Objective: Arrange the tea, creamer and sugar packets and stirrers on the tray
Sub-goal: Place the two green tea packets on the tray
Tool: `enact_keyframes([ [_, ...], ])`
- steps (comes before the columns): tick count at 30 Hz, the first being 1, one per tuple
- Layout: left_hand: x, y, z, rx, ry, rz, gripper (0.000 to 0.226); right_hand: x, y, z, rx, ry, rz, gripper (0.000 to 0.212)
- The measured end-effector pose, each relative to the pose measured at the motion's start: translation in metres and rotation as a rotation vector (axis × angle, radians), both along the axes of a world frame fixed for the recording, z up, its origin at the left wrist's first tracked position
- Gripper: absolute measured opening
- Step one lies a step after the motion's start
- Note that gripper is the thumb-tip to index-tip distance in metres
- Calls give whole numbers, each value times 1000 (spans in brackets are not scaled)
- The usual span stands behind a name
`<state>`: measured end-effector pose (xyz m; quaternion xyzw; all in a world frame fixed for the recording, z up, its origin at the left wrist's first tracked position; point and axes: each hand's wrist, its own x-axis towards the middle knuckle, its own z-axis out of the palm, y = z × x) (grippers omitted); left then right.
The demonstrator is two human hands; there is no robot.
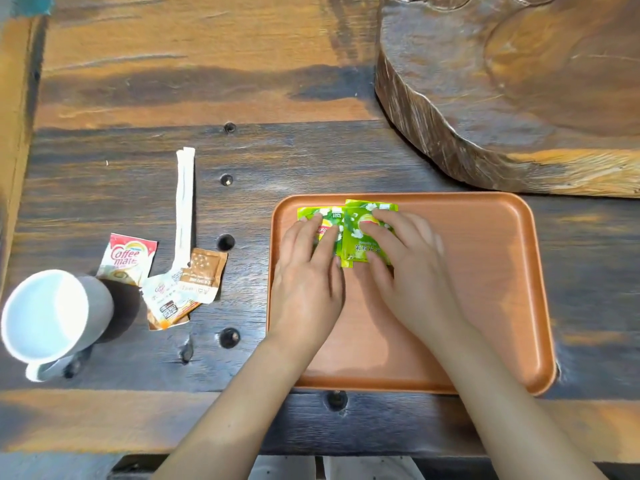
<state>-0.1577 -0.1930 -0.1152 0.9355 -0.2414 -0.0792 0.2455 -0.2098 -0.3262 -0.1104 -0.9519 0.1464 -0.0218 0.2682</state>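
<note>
On a dark plank table sits an orange tray. Both forearms reach over its near edge. Left hand and right hand lie flat, fingers spread, each pressing one of two overlapping green tea packets at the tray's far left. Left of the left hand lie creamer packets, a brown sugar packet, wrapped stirrers and a white cup. Beyond the right hand rests a thick wood slab.
</note>
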Motion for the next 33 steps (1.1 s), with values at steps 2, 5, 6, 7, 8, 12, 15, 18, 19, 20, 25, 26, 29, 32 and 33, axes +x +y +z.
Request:
enact_keyframes([
  [2, 1, -3, 0, 8, 10, 11, 37, 0, -3, -1, -3, -15, 16, 40],
  [5, 1, -6, 0, 10, 18, 19, 37, 0, -4, -2, -5, -15, 25, 38],
  [6, 1, -6, 0, 11, 18, 21, 37, -1, -4, -2, -3, -12, 22, 38],
  [7, 2, -7, 0, 11, 19, 23, 37, -1, -4, -2, 0, -8, 16, 38],
  [8, 2, -7, 0, 10, 19, 26, 37, 0, -3, -2, 1, -5, 7, 38],
  [12, 2, -7, 1, 7, 24, 23, 37, 2, -3, -2, -8, -5, -14, 35],
  [15, 2, -6, 0, 6, 32, 25, 38, 2, -3, -2, -6, 3, -18, 34],
  [18, 1, -8, 0, -3, 32, 34, 37, 1, -4, -1, -6, 7, -10, 34],
  [19, 1, -8, 0, -6, 31, 35, 37, 1, -4, -1, -4, 7, -8, 34],
  [20, 1, -8, 0, -10, 29, 35, 37, 1, -5, -1, -2, 7, -6, 33],
  [25, 0, -7, -1, -43, 27, 43, 36, 1, -6, 1, 13, -7, 2, 34],
  [26, 1, -6, 0, -59, 27, 47, 36, 1, -6, 3, 27, -25, 1, 33],
  [29, 5, -3, 11, -114, 37, 88, 37, 7, -2, 13, 82, -89, 3, 29],
  [32, 24, 13, 30, -143, 55, 134, 40, 21, 13, 22, 131, -133, 46, 23],
  [33, 34, 23, 38, -132, 49, 156, 40, 28, 21, 24, 142, -138, 76, 21],
])
